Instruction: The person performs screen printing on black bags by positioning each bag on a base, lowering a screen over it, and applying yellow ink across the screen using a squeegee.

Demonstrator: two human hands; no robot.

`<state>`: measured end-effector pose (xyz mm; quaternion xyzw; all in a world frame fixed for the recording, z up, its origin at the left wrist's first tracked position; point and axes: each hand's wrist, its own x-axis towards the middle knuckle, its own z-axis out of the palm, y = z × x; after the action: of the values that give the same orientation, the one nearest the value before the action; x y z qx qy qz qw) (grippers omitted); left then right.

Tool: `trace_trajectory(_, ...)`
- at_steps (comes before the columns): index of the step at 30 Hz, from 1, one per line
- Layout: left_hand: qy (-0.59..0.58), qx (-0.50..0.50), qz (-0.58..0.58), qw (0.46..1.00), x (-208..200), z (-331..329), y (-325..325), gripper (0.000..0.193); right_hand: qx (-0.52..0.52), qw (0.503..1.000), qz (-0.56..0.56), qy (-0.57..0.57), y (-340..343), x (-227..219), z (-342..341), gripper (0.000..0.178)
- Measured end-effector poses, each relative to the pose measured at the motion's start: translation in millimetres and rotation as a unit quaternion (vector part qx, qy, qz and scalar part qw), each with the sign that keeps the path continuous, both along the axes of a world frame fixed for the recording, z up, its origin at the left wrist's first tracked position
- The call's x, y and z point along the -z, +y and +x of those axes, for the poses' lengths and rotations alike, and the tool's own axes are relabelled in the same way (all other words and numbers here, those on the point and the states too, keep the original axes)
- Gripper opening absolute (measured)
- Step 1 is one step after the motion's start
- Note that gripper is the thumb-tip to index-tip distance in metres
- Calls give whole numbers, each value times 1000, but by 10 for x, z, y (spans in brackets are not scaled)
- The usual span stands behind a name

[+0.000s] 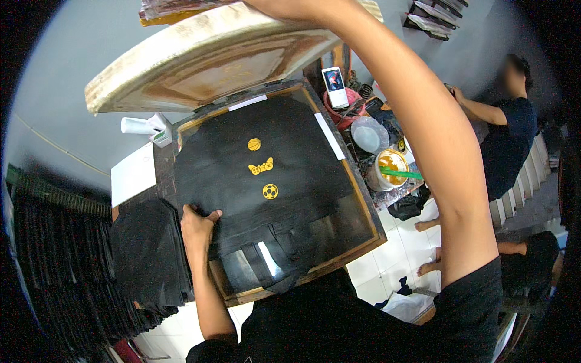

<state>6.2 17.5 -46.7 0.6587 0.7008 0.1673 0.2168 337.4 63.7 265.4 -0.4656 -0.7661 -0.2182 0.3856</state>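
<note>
A black cloth piece with straps (218,160) lies flat on a wooden-edged board (370,242). Yellow prints run down its middle: a basketball (254,144), a game controller (261,166) and a soccer ball (270,191). My left hand (196,228) holds its left edge, thumb stretched on top and fingers curled at the border. Above the far side, a screen-printing frame (175,66) is tilted up, its underside stained brown. My right arm reaches up to this frame; my right hand (290,7) grips its upper edge, fingers cut off by the picture's top.
Black cloth pieces (145,248) are stacked at the left, near a white sheet (134,174) and white roll (134,126). At the right are a phone-like device (334,88), a clear bowl (369,134) and a yellow-stained tub (378,180) with a green stick. Another person (511,133) sits beyond.
</note>
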Motion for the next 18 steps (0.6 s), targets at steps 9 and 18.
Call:
trace_trajectory(9,-148,51,1,988,164,-169,-48,31,45,999,-19,0,283,-92,26,32)
trace_trajectory(18,-254,29,-27,966,68,-810,-184,45,68,993,-60,74,779,-173,-122,27)
